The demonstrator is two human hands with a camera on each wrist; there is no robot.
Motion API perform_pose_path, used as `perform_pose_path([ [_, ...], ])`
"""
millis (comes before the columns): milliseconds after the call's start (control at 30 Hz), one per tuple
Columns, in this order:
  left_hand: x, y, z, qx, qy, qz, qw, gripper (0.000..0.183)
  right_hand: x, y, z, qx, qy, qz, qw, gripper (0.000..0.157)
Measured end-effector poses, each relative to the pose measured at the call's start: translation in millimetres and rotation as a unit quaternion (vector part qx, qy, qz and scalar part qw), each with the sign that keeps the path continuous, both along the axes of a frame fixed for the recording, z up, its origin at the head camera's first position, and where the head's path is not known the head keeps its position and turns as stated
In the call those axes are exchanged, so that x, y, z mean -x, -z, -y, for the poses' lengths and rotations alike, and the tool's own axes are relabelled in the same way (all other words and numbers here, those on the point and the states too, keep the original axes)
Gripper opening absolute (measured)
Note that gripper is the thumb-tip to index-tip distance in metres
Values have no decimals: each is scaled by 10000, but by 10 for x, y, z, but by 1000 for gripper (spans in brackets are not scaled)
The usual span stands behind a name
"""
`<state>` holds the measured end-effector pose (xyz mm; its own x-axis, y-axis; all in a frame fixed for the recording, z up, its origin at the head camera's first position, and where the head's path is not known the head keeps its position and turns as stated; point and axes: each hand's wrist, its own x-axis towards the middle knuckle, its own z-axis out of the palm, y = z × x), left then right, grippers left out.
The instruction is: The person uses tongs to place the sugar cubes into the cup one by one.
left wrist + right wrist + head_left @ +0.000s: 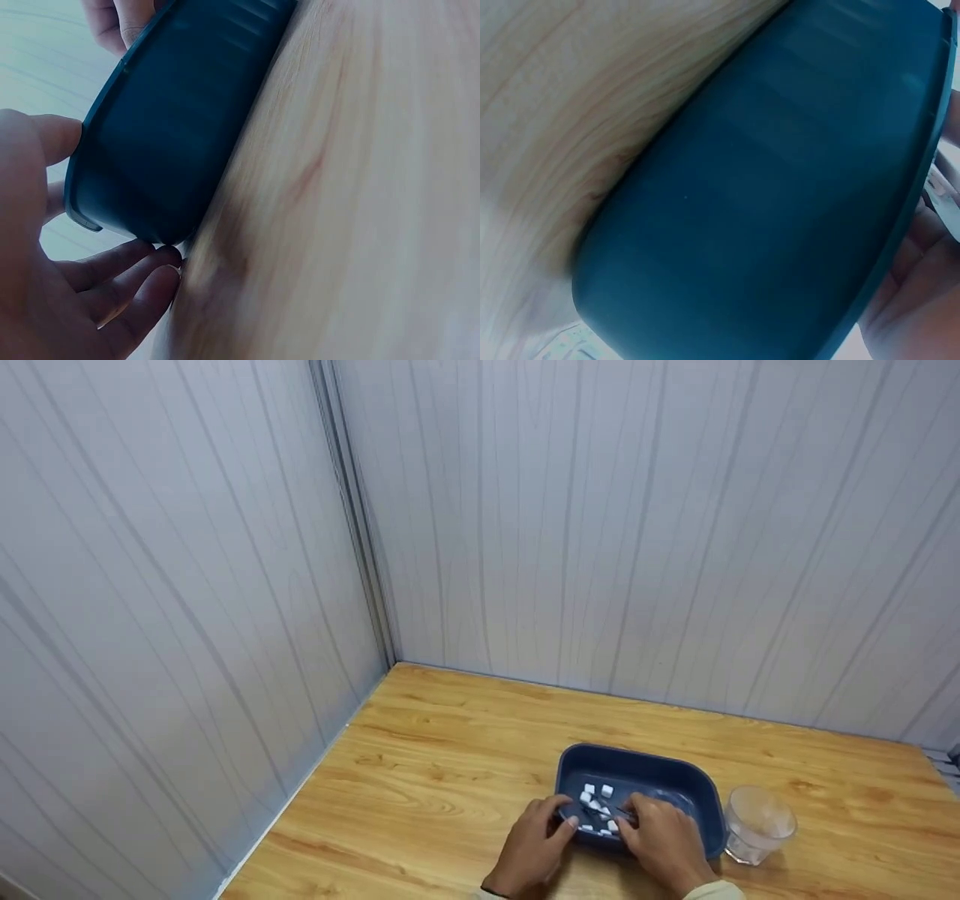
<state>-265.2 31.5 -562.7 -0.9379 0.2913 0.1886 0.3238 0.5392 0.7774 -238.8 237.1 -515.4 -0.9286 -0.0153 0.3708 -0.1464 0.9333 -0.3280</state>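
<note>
A dark blue rectangular plastic basin (637,755) stands on the wooden table, with several small white cubes (607,791) at its left end. My left hand (531,840) grips the basin's near left corner. In the left wrist view its thumb and forefinger (60,139) are at the rim, while the other fingers lie against the outer wall. Over the near side, my right hand (664,836) pinches thin metal tweezers (943,201), whose tips reach left among the cubes. The basin's wall hides part of this hand in the right wrist view.
A clear drinking glass (759,829) stands close by the basin's right end. Pale wood-patterned wall panels (525,525) bound the table (420,780) at the back and left, meeting at a corner with a grey metal strip (352,502).
</note>
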Motion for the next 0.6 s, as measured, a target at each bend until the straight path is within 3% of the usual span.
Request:
perform_pose_path([
  [600, 13, -2, -3, -54, -8, 107, 9999, 38, -3, 5, -1, 60, 102, 117, 9999, 18],
])
